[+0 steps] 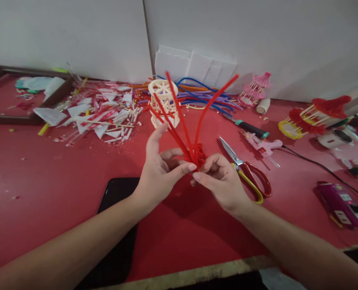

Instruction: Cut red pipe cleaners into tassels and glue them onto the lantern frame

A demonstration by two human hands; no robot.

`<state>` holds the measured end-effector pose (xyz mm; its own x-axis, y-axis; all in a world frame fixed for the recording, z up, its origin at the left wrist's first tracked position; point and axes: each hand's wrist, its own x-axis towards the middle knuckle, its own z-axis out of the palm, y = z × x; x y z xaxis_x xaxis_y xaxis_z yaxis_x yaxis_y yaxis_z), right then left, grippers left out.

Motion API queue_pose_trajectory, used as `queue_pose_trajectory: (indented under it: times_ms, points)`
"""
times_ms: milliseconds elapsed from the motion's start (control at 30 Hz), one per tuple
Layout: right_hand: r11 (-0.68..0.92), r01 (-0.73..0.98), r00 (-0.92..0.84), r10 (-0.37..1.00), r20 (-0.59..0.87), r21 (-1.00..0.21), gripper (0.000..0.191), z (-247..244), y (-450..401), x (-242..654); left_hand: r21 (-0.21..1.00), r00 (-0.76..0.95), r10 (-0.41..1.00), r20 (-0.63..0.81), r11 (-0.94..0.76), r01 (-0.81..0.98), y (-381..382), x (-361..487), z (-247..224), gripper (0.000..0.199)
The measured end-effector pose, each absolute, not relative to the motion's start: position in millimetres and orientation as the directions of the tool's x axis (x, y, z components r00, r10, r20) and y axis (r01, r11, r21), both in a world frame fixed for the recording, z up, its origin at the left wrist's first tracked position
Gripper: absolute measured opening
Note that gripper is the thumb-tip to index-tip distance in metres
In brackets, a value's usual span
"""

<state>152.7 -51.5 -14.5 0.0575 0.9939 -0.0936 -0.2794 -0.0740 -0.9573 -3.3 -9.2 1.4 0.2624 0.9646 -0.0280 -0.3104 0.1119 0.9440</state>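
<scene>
A bundle of red pipe cleaners (182,123) fans upward in front of me, its long ends spread apart. At its base sits a bunched, folded red part (200,155), partly hidden by my fingers. My left hand (163,167) pinches the base between thumb and fingers, its index finger raised. Close beside it, my right hand (224,179) pinches the lower end of the same red pipe cleaners. Just behind the bundle stands a cream-coloured openwork model (163,90) with a round spoked top. Scissors (245,167) with red and yellow handles lie right of my right hand.
A black phone-like slab (118,237) lies under my left forearm. White and red scraps (106,112) heap at the back left. Loose coloured pipe cleaners (209,94) lie behind. Rightward are a pink glue gun (262,144), a purple power strip (342,203) and a red-and-yellow model (314,117).
</scene>
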Motion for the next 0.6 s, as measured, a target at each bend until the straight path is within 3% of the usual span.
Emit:
queue_pose_trajectory:
  times_ms: [67, 100, 233, 267, 433, 600]
  points:
    - [-0.091, -0.383, 0.041, 0.992, -0.116, -0.919, 0.032, -16.1, -49.0, 152.7, 0.923, 0.255, 0.965, -0.056, 0.147, -0.356, -7.2, -3.2, -1.1, 0.112]
    - [-0.096, -0.413, 0.036, 0.992, -0.121, -0.906, 0.033, -16.9, -48.1, 152.7, 0.911, 0.272, 0.959, -0.081, 0.182, -0.369, -6.0, -3.1, -2.5, 0.107]
    - [-0.124, -0.436, 0.015, 0.989, -0.145, -0.891, 0.037, -17.7, -46.1, 152.7, 0.825, 0.466, 0.860, -0.208, 0.410, -0.388, -1.6, -2.5, -7.0, 0.045]
    - [-0.134, -0.434, 0.004, 0.989, -0.151, -0.891, 0.038, -17.0, -46.0, 152.8, 0.801, 0.505, 0.834, -0.223, 0.452, -0.393, -0.9, -2.5, -7.4, 0.037]
    - [-0.198, -0.447, -0.083, 0.980, -0.180, -0.872, 0.045, -13.0, -46.7, 153.7, 0.782, 0.600, 0.766, -0.232, 0.513, -0.354, 0.4, -3.6, -6.2, 0.030]
    - [-0.230, -0.425, -0.122, 0.973, -0.196, -0.875, 0.046, -14.4, -47.8, 152.7, 0.827, 0.555, 0.812, -0.181, 0.431, -0.360, -1.2, -3.7, -6.3, 0.028]
